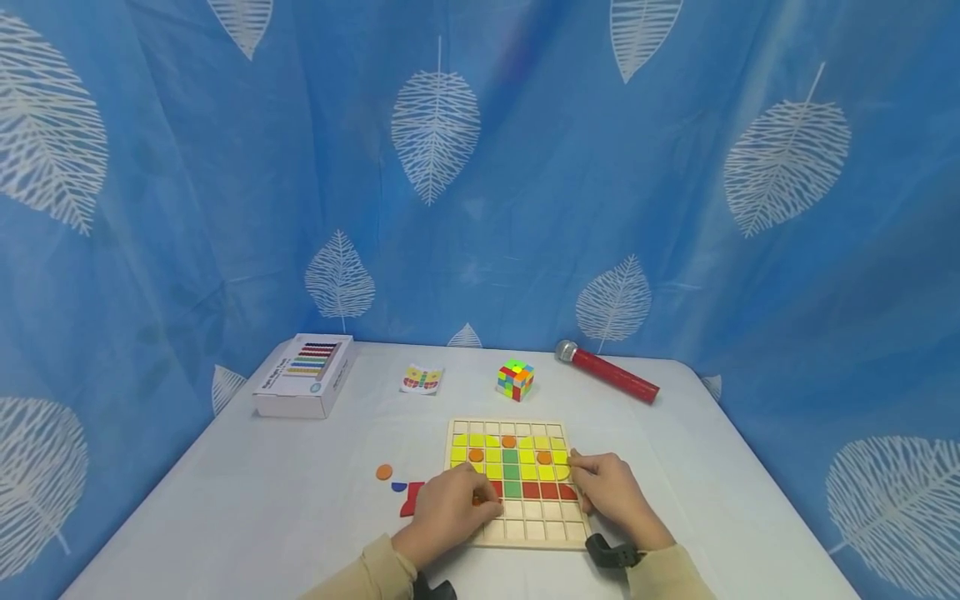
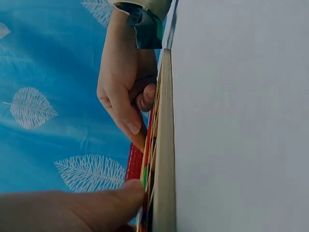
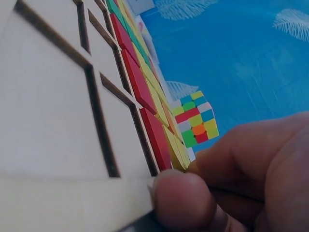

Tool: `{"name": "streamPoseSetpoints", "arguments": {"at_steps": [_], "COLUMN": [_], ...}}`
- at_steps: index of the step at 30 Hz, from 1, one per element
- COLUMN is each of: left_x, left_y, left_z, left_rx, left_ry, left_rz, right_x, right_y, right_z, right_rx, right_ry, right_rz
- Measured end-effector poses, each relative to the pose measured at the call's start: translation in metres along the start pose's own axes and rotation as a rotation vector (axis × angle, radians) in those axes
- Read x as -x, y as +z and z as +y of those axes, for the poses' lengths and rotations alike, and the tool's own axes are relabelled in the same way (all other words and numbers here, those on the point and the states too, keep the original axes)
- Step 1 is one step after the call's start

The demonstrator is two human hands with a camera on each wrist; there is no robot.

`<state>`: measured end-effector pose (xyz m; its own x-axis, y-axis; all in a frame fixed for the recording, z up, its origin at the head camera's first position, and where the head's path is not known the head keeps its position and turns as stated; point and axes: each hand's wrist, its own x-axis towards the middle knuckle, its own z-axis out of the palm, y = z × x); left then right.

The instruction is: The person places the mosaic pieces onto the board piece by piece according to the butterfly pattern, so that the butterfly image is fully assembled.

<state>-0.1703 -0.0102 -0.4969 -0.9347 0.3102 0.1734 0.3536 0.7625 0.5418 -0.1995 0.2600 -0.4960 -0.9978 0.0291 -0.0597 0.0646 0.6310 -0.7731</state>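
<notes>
A wooden grid board lies on the table in front of me, partly filled with yellow, green and red tiles and three orange discs. My left hand rests on the board's lower left with curled fingers, and a small orange piece shows at its fingertips. My right hand sits at the board's right edge. Its index finger and thumb close on a yellow tile beside the red row. The left wrist view shows the board edge-on, my left thumb and the right hand.
Loose pieces lie left of the board: an orange disc, a blue half-disc and a red piece. Further back are a white box, a small card, a colour cube and a red microphone.
</notes>
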Motion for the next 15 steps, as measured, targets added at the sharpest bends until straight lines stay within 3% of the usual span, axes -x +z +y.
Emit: {"name": "streamPoseSetpoints", "arguments": {"at_steps": [2,5,7,9,12,15], "left_x": [0.001,0.003,0.005,0.008,0.011,0.013], "left_y": [-0.007,-0.028,-0.048,-0.068,-0.089,-0.097], "left_z": [-0.003,-0.017,-0.032,-0.048,-0.070,-0.083], "left_rx": [0.001,-0.035,-0.072,-0.100,-0.093,-0.067], "left_ry": [0.018,0.013,-0.046,-0.146,-0.279,-0.313], "left_rz": [0.001,0.027,0.050,0.056,0.001,-0.075], "right_x": [0.000,-0.001,-0.001,-0.001,-0.002,-0.002], "right_y": [0.000,0.001,0.001,0.001,0.000,-0.001], "right_z": [0.000,0.001,0.001,0.002,0.002,0.002], "right_rx": [-0.004,-0.019,-0.028,-0.028,-0.021,-0.012], "right_ry": [0.001,-0.004,-0.012,-0.017,-0.015,-0.020], "right_rz": [-0.005,-0.015,-0.023,-0.025,-0.024,-0.020]}}
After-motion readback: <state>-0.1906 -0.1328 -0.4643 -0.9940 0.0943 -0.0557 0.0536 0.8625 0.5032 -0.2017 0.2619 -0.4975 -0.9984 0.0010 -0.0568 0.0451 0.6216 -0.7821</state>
